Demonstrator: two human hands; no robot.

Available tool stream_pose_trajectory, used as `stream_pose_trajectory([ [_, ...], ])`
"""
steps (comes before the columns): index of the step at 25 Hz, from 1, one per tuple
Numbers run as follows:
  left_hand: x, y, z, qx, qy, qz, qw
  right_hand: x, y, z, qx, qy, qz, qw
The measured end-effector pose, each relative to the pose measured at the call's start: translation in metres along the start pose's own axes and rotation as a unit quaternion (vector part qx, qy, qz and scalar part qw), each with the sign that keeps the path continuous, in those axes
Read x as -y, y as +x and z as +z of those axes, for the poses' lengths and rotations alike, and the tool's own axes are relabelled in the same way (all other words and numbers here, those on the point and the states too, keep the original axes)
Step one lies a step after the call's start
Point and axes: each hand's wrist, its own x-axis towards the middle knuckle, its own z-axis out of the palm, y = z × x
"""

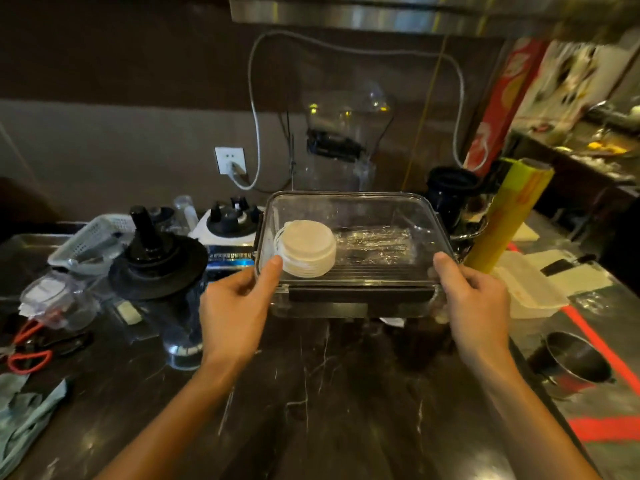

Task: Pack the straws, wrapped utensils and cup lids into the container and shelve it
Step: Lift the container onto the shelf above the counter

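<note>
A clear rectangular container [353,202] with a closed clear lid and dark clasps is held above the dark marble counter. Inside, a stack of white cup lids [308,252] lies on the left and clear-wrapped utensils [375,249] lie on the right. Straws cannot be made out. My left hand [235,313] grips the container's near left corner, thumb on the lid. My right hand [474,303] grips the near right corner the same way.
Blender parts [156,261], a clear jug [180,327], a white basket [91,242] and red-handled scissors [27,348] crowd the counter's left. A tall blender [341,140] stands behind. A yellow wrap roll [509,213], folded papers [540,285] and a steel cup [571,358] are right.
</note>
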Motion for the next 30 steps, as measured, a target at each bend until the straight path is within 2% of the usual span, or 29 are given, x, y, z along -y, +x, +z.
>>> stream_pose_trajectory([
  [7,-0.084,0.004,-0.009,0.031,-0.022,0.088,0.995,0.066,0.021,-0.031,-0.016,0.039,-0.043,0.998],
  [11,-0.128,0.003,-0.016,0.050,-0.049,0.167,0.983,0.110,0.029,-0.057,-0.030,0.101,-0.071,0.992],
  [15,-0.168,-0.001,-0.014,0.076,-0.063,0.215,0.972,0.147,0.040,-0.083,-0.031,0.115,-0.110,0.987],
  [22,-0.217,0.018,0.000,0.020,-0.077,0.306,0.949,0.196,0.058,-0.114,-0.044,0.121,-0.166,0.978],
  [25,-0.241,0.026,0.010,0.024,-0.094,0.331,0.939,0.215,0.073,-0.127,-0.047,0.122,-0.190,0.973],
  [30,-0.281,0.056,0.042,0.046,-0.117,0.312,0.942,0.240,0.119,-0.141,-0.048,0.111,-0.213,0.970],
])
